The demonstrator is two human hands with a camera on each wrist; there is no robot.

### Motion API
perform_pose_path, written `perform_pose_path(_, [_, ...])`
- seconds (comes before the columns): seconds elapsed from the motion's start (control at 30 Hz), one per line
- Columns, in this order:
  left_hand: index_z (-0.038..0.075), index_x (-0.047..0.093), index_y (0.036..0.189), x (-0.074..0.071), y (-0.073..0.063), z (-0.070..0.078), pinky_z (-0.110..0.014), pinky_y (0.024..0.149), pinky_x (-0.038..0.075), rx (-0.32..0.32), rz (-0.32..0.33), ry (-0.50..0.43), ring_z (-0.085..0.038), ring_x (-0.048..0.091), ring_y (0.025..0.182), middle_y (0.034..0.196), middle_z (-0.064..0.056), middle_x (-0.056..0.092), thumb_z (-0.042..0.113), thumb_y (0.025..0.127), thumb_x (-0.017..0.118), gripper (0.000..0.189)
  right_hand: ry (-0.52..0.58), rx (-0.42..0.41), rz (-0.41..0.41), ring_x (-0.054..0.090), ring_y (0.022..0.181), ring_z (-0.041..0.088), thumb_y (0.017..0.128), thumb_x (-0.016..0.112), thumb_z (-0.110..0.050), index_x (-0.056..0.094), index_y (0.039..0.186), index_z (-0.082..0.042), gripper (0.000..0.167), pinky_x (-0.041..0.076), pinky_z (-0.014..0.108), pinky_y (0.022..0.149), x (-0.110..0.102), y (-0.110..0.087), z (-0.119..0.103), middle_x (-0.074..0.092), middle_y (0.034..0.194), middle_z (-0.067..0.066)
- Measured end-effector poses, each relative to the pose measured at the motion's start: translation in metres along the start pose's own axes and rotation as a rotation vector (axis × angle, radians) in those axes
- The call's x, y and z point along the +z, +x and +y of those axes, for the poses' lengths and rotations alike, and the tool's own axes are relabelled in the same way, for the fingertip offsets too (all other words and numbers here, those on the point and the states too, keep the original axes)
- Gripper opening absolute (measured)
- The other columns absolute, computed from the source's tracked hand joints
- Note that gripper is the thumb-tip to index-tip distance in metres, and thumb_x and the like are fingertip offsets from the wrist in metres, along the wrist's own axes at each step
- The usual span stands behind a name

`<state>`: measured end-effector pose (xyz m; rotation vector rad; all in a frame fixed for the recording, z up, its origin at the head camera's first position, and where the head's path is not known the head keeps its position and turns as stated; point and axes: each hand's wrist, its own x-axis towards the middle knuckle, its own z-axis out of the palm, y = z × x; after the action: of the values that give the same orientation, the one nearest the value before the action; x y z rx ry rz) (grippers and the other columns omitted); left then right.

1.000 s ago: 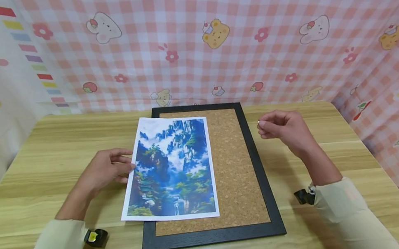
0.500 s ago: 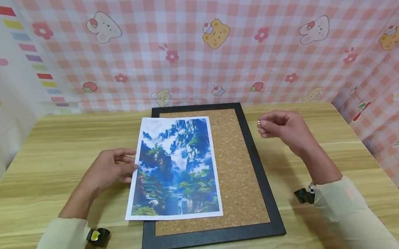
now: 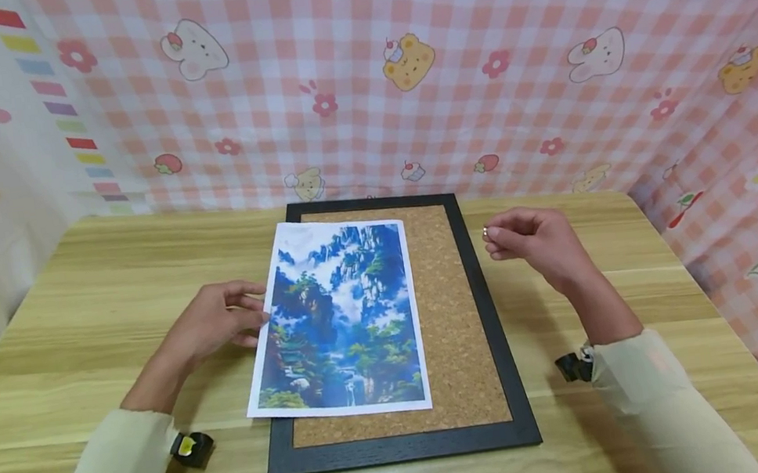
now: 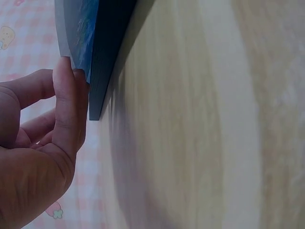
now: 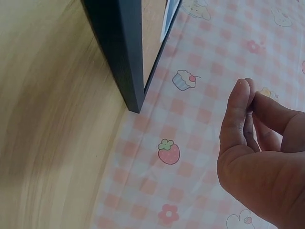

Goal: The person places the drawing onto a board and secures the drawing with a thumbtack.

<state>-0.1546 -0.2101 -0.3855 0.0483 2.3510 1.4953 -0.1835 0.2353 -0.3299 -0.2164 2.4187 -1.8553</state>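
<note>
A printed landscape picture (image 3: 340, 320), a sheet with blue mountains and a white border, lies over the left part of a cork board (image 3: 460, 321) with a black frame. Its left edge juts past the frame. My left hand (image 3: 215, 324) pinches that edge between thumb and fingers; the left wrist view shows the paper (image 4: 76, 28) at the fingertips. Right of the board, my right hand (image 3: 539, 244) is raised above the table. Thumb and forefinger there pinch a small shiny object (image 3: 485, 232), too small to identify and hidden in the right wrist view.
The board lies on a wood-grain table (image 3: 110, 301), its far end close to a pink checked cloth wall (image 3: 366, 128). More checked cloth stands at the right, and a white one at the left. Each wrist wears a black camera.
The picture has slid a little to the right over the board, with my left hand moving along at its edge. My right hand has shifted very slightly left, still pinching the small object.
</note>
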Motion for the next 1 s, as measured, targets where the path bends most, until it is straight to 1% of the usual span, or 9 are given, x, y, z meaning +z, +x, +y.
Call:
perform_pose_path(0.2, [-0.009,0.048,0.142,0.003,-0.001,0.002,-0.036,0.07,0.062,-0.007,0.001,-0.002,-0.023,0.069,0.085,0.118,-0.026,0.06,0.002,0.098,0.064,0.048,0.013,-0.011,0.003,0.071,0.082,0.011,0.1,0.063,-0.004,0.063,0.114,0.014,0.023,0.06,0.03,0.079,0.002,0.004,-0.001,0.07,0.09,0.003])
perform_pose_path(0.33, [-0.009,0.048,0.142,0.005,-0.001,0.002,-0.036,0.07,0.062,-0.003,0.001,-0.005,-0.023,0.069,0.085,0.117,-0.026,0.06,0.002,0.098,0.064,0.049,0.003,-0.018,0.004,0.07,0.081,0.011,0.101,0.062,-0.004,0.062,0.113,0.014,0.022,0.061,0.03,0.078,0.003,0.005,-0.002,0.069,0.089,0.004])
perform_pose_path(0.47, [-0.009,0.047,0.143,0.005,-0.001,0.002,-0.036,0.07,0.062,0.001,0.001,-0.007,-0.023,0.069,0.085,0.117,-0.026,0.06,0.001,0.098,0.064,0.049,-0.027,-0.024,0.001,0.07,0.081,0.011,0.101,0.063,-0.005,0.061,0.113,0.016,0.024,0.061,0.03,0.078,0.004,0.006,-0.005,0.069,0.089,0.005])
perform_pose_path(0.57, [-0.009,0.047,0.143,0.005,0.0,0.001,-0.036,0.071,0.062,-0.004,0.004,-0.004,-0.023,0.07,0.085,0.117,-0.025,0.06,0.0,0.098,0.063,0.049,-0.061,-0.021,-0.003,0.07,0.081,0.011,0.1,0.063,-0.005,0.062,0.112,0.014,0.023,0.061,0.029,0.078,0.005,0.007,-0.007,0.069,0.091,0.008])
perform_pose_path(0.83, [-0.009,0.048,0.143,0.006,0.001,0.002,-0.036,0.072,0.062,-0.001,-0.002,-0.011,-0.023,0.07,0.086,0.117,-0.025,0.06,-0.001,0.097,0.063,0.049,-0.136,0.005,-0.026,0.07,0.081,0.012,0.102,0.061,-0.006,0.063,0.115,0.016,0.025,0.06,0.029,0.078,0.006,0.011,-0.009,0.069,0.099,0.02])
perform_pose_path(1.0, [-0.009,0.048,0.142,0.008,0.003,0.004,-0.035,0.072,0.062,0.003,-0.014,-0.021,-0.023,0.069,0.085,0.116,-0.024,0.06,0.0,0.097,0.064,0.049,-0.162,0.008,-0.036,0.07,0.081,0.012,0.102,0.061,-0.005,0.063,0.116,0.016,0.025,0.061,0.029,0.077,0.009,0.015,-0.009,0.069,0.099,0.02])
